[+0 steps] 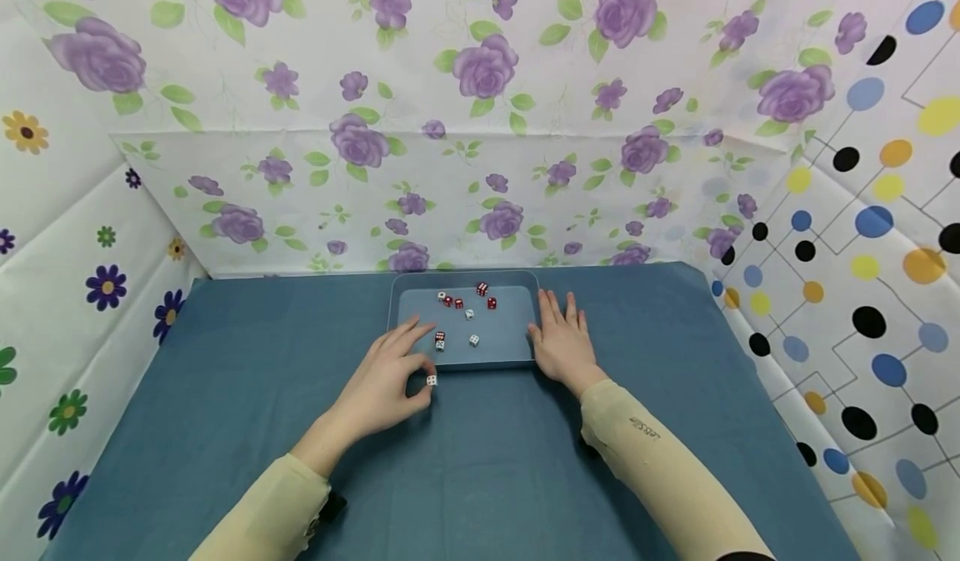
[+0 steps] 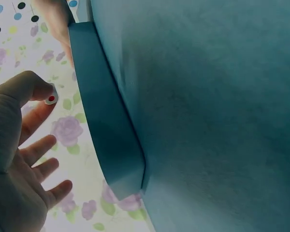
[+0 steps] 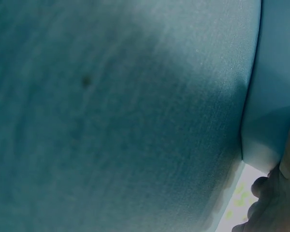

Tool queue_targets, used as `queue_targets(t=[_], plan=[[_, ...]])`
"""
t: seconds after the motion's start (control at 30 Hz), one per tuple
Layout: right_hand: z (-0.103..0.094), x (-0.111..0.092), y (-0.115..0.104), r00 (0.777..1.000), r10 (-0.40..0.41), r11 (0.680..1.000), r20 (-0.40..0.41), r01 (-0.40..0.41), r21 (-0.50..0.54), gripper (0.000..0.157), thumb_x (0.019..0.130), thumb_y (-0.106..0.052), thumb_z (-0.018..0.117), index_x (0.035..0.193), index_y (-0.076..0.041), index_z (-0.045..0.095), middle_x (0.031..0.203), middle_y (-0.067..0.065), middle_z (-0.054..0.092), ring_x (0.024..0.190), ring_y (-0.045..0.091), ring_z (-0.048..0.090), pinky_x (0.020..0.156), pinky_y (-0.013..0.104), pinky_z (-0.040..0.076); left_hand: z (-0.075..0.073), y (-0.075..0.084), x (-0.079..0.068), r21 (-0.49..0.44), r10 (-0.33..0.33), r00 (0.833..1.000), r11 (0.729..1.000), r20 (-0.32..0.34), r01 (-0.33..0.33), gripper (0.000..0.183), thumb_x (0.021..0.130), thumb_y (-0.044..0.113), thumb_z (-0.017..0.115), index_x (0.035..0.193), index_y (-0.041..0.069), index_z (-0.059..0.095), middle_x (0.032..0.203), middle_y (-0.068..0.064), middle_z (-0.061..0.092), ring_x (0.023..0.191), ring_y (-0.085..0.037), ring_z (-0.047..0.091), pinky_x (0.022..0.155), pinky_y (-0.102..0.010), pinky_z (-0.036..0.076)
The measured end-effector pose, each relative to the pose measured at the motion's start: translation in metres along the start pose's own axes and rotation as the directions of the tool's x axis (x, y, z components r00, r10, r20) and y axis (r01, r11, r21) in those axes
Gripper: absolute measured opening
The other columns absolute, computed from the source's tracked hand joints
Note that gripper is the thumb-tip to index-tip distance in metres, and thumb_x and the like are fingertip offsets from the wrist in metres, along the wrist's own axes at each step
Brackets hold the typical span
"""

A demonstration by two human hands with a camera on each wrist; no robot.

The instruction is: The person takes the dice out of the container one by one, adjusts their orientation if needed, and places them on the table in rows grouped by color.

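Between thumb and index finger, my left hand [image 1: 386,378] pinches a white die [image 1: 431,380], held over the front edge of a shallow blue tray [image 1: 487,367]. In the left wrist view a red pip shows on that white die [image 2: 51,98], and the other fingers are spread apart. My right hand [image 1: 562,344] rests against the tray's right side with its fingers stretched out. Inside the tray lie several red dice, one of them a red die [image 1: 492,303] at the right, and several white dice, among them a white die [image 1: 474,340] near the front.
A blue cloth [image 1: 495,469] covers the table beneath the tray. Behind it hangs a white sheet with purple roses [image 1: 487,69]. Patterned sheets also stand at both sides, flowered on the left [image 1: 67,294] and dotted on the right [image 1: 870,294].
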State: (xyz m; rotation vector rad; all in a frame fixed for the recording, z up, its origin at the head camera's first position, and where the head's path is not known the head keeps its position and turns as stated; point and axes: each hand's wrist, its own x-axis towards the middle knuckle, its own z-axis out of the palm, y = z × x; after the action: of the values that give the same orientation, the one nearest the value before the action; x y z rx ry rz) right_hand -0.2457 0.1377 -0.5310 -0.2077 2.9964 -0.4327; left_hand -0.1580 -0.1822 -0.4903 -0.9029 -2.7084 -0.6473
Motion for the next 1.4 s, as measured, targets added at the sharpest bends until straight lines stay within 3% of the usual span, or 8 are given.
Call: queue_targets(t=[0.13, 0.3, 0.57, 0.97, 1.4], plan=[[0.000, 0.000, 0.000, 1.000, 0.005, 1.000, 0.000, -0.005, 0.003, 0.071, 0.117, -0.041, 0.038, 0.173, -0.013, 0.005, 0.179, 0.011, 0.010, 0.164, 0.041, -0.008, 0.129, 0.062, 0.002, 0.000, 0.001, -0.012, 0.035, -0.039, 0.999, 0.999, 0.018, 0.038, 0.013, 0.085, 0.017, 0.086, 0.090, 0.022, 0.075, 0.166, -0.013, 0.044, 0.160, -0.040, 0.025, 0.120, -0.072, 0.026], [0.002, 0.000, 0.000, 1.000, 0.007, 1.000, -0.003, -0.007, -0.002, 0.071, 0.117, -0.042, 0.038, 0.173, -0.014, 0.005, 0.179, 0.010, 0.010, 0.164, 0.041, -0.007, 0.129, 0.062, 0.001, 0.003, -0.004, -0.024, 0.109, -0.096, 0.995, 0.990, 0.037, 0.091, 0.016, 0.084, 0.017, 0.089, 0.087, 0.024, 0.075, 0.167, -0.017, 0.042, 0.160, -0.046, 0.021, 0.120, -0.075, 0.021], [0.002, 0.000, 0.001, 1.000, 0.003, 1.000, -0.014, -0.003, -0.004, 0.071, 0.117, -0.042, 0.039, 0.173, -0.014, 0.006, 0.179, 0.011, 0.012, 0.164, 0.042, -0.006, 0.129, 0.062, 0.004, 0.004, -0.007, -0.031, 0.153, -0.161, 0.984, 0.977, 0.078, 0.148, 0.017, 0.083, 0.016, 0.091, 0.085, 0.023, 0.076, 0.170, -0.021, 0.036, 0.162, -0.048, 0.009, 0.122, -0.075, 0.015], [-0.001, -0.001, -0.001, 1.000, 0.003, 1.000, -0.013, -0.004, -0.006, 0.071, 0.117, -0.042, 0.039, 0.173, -0.014, 0.006, 0.179, 0.011, 0.011, 0.164, 0.041, -0.005, 0.129, 0.062, 0.004, 0.012, -0.001, -0.030, 0.170, -0.137, 0.985, 0.978, 0.107, 0.118, 0.018, 0.082, 0.016, 0.091, 0.084, 0.024, 0.075, 0.171, -0.022, 0.033, 0.161, -0.050, 0.007, 0.123, -0.074, 0.012], [0.002, 0.000, 0.001, 1.000, 0.007, 1.000, -0.013, -0.008, -0.017, 0.072, 0.117, -0.043, 0.039, 0.173, -0.014, 0.005, 0.179, 0.011, 0.011, 0.164, 0.041, -0.007, 0.129, 0.061, 0.001, 0.017, 0.002, -0.025, 0.207, -0.134, 0.983, 0.973, 0.126, 0.106, 0.019, 0.082, 0.017, 0.091, 0.082, 0.026, 0.075, 0.170, -0.024, 0.034, 0.161, -0.052, 0.008, 0.123, -0.074, 0.016]])
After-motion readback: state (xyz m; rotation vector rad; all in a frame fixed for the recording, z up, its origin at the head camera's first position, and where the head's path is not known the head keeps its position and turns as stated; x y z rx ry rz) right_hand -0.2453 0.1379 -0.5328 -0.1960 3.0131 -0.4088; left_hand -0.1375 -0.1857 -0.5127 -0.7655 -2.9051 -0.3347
